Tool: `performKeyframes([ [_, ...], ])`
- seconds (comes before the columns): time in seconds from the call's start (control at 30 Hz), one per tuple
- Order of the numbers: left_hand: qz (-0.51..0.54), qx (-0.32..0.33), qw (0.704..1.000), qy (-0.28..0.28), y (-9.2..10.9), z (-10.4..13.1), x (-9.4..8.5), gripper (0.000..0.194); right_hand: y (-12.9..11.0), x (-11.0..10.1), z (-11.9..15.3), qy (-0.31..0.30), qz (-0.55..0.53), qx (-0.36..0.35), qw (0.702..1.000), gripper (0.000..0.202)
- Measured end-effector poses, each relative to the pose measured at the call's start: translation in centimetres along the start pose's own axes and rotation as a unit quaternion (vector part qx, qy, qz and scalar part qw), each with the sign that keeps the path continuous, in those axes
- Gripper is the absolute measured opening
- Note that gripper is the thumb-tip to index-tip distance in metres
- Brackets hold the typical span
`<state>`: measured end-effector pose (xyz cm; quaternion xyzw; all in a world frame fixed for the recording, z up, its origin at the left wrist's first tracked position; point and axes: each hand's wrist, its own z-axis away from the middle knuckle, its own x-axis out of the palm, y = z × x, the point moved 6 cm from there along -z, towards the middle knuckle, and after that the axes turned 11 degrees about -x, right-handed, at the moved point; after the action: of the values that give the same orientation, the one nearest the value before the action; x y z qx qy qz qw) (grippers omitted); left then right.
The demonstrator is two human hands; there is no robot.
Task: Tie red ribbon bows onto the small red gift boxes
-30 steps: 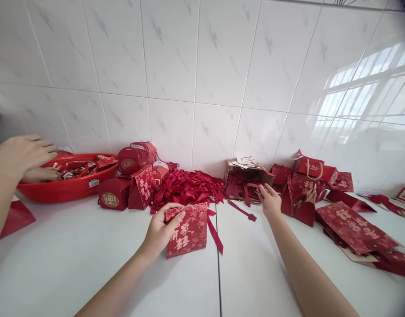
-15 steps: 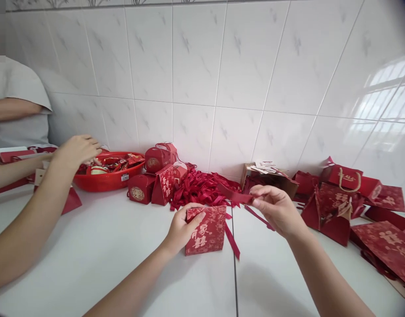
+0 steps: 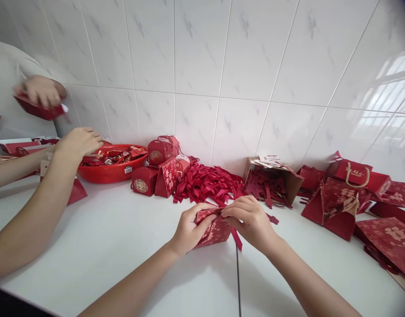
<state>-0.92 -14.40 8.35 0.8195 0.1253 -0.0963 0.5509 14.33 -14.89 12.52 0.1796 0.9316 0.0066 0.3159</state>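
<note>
Right now, left hand (image 3: 189, 229): partly closed on the near side of the red printed box (image 3: 216, 234), thumb across its front face, other fingers behind.
Right hand (image 3: 251, 215): fingers bent and drawn in at the box's upper edge, just beside the left thumb; whether they grip anything cannot be told, as the hand covers that spot.
Red printed box: between the two hands, above the worktop (image 3: 123, 246); whether its base touches cannot be told.
Loose ribbon (image 3: 236, 240): hanging past the box's right side, below the right hand.
Ribbon pile (image 3: 209, 181): just beyond both hands, red and tangled.
Carton (image 3: 293, 187): beyond the right hand and to its right, open towards the hands, with dark red strips (image 3: 264, 186) inside and white cards (image 3: 270, 162) on top.
Flower-ended strip (image 3: 272, 219): just right of the right hand.
Gift boxes (image 3: 166, 177): beyond the left hand, to its left, some stacked against the tiled wall.
Red basin (image 3: 105, 174): farther left of the left hand, filled with wrapped pieces, a co-worker's hand (image 3: 79, 143) over its left end.
Blurred hand (image 3: 42, 91): far left, holding a dark red box (image 3: 39, 108).
Rope-handled bag (image 3: 350, 171): well right of the right hand, among red packages.
</note>
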Motion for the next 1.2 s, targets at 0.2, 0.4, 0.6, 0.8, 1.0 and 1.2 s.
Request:
performKeyframes([
  [0.2,0.011,0.023,1.000,-0.003,0.0,0.2,0.3,0.022,0.1,0.2,0.2,0.013,0.000,0.004,1.000,0.014],
  [0.4,0.008,0.011,1.000,0.023,0.0,0.1,-0.2,0.023,-0.4,0.3,0.0,-0.018,-0.030,-0.023,0.999,0.019],
  [0.6,-0.023,0.074,0.997,-0.018,0.7,0.3,-0.4,0.034,-0.9,0.1,-0.3,-0.038,-0.084,-0.068,0.993,0.020],
  [0.8,0.079,-0.019,0.995,-0.059,0.2,0.2,-0.2,0.045,-1.9,-0.2,-0.4,-0.038,-0.129,-0.135,0.982,0.019],
  [1.0,0.155,-0.131,0.970,-0.132,0.1,-0.4,0.0,0.035,-3.5,-0.1,-0.5,-0.051,-0.100,-0.180,0.977,0.016],
  [1.2,0.171,-0.156,0.964,-0.133,-0.2,-0.5,0.2,0.020,-2.5,0.6,0.2,-0.018,-0.078,-0.157,0.984,0.018],
])
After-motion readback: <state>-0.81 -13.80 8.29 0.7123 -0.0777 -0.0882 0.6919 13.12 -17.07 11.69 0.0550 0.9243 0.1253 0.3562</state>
